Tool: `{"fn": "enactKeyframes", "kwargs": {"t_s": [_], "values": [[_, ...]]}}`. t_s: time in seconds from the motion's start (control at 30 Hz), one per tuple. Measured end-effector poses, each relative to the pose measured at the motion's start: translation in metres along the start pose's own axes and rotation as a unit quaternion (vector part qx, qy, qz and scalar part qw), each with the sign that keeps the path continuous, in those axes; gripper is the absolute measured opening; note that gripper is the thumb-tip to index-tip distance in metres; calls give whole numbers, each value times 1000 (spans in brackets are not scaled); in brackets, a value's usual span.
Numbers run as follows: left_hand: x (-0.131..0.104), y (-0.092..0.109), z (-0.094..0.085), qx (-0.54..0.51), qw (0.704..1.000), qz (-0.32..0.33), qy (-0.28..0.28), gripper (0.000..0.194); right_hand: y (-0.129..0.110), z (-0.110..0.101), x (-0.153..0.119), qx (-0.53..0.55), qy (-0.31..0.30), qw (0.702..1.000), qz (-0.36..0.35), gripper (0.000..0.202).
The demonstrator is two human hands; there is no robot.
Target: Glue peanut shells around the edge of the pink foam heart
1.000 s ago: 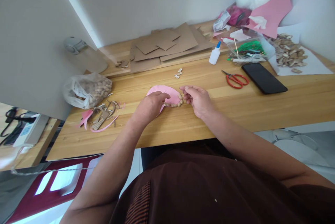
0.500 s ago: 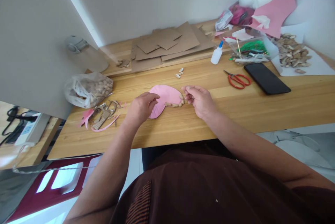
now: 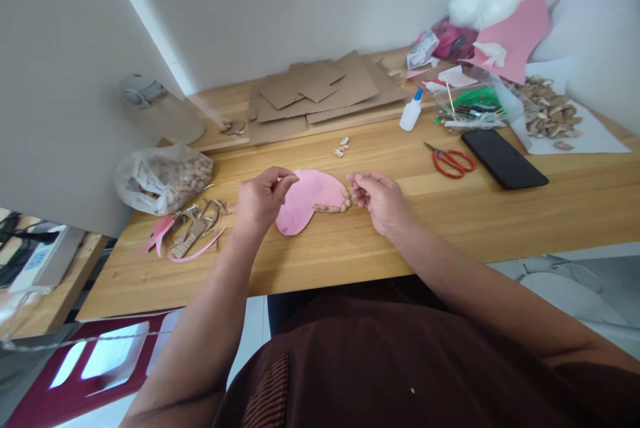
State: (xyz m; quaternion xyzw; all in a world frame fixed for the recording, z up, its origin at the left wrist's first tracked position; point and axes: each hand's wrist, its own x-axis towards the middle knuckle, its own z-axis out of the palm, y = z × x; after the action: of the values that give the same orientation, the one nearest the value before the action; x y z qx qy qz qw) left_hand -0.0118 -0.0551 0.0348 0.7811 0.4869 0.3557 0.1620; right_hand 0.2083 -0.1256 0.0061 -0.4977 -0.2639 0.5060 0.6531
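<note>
On the wooden table lies a pink heart-like cutout (image 3: 307, 191). Several peanut shells (image 3: 345, 201) sit in a row along its right and near edge. My left hand (image 3: 264, 200) is over the cutout's left side, thumb and fingertips pinched together; whatever they may hold is too small to make out. Just right of the shell row, my right hand (image 3: 381, 201) is raised, its thumb and index finger also pressed together. I cannot tell what is between them. A few loose shells (image 3: 342, 147) lie beyond the cutout.
Red-handled scissors (image 3: 453, 163), a black phone (image 3: 504, 159) and a glue bottle (image 3: 411, 111) are on the right. Behind lie cardboard sheets (image 3: 370, 85). A shell pile (image 3: 550, 111) rests on white paper. Left are a bag of peanuts (image 3: 165, 178) and paper scraps (image 3: 193, 235).
My left hand's thumb and fingertips have come together, and it sits slightly farther left over the cutout. My right hand stays pinched beside the shell row. The whole view has shifted slightly.
</note>
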Motion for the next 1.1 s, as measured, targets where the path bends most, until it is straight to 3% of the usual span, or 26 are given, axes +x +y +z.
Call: {"fn": "enactKeyframes", "kwargs": {"t_s": [0.2, 0.3, 0.5, 0.67, 0.77, 0.83, 1.0, 1.1], "values": [[26, 8, 2, -8, 996, 33, 82, 31, -2, 1, -2, -2, 3, 1000, 6, 21], [37, 10, 5, 8, 990, 30, 136, 26, -1, 1, -2, -5, 1, 1000, 10, 23], [50, -9, 24, -22, 984, 65, 162, 19, 6, -4, 2, -10, -12, 1000, 1, 24], [44, -28, 33, -71, 991, 11, 110, 26, 8, -4, 3, -19, -12, 1000, -3, 21], [42, -34, 30, -38, 994, 13, 105, 26, 6, -4, 3, -22, -4, 1000, 4, 20], [43, -37, 28, -19, 996, 31, 86, 26, 4, -4, 3, -18, 3, 1000, 12, 21], [45, -43, 30, -48, 992, 117, -23, 22, 0, -5, 6, -7, 21, 1000, 15, 22], [45, -44, 33, -39, 988, 133, -62, 25, -2, -8, 9, -3, 34, 999, 8, 23]]}}
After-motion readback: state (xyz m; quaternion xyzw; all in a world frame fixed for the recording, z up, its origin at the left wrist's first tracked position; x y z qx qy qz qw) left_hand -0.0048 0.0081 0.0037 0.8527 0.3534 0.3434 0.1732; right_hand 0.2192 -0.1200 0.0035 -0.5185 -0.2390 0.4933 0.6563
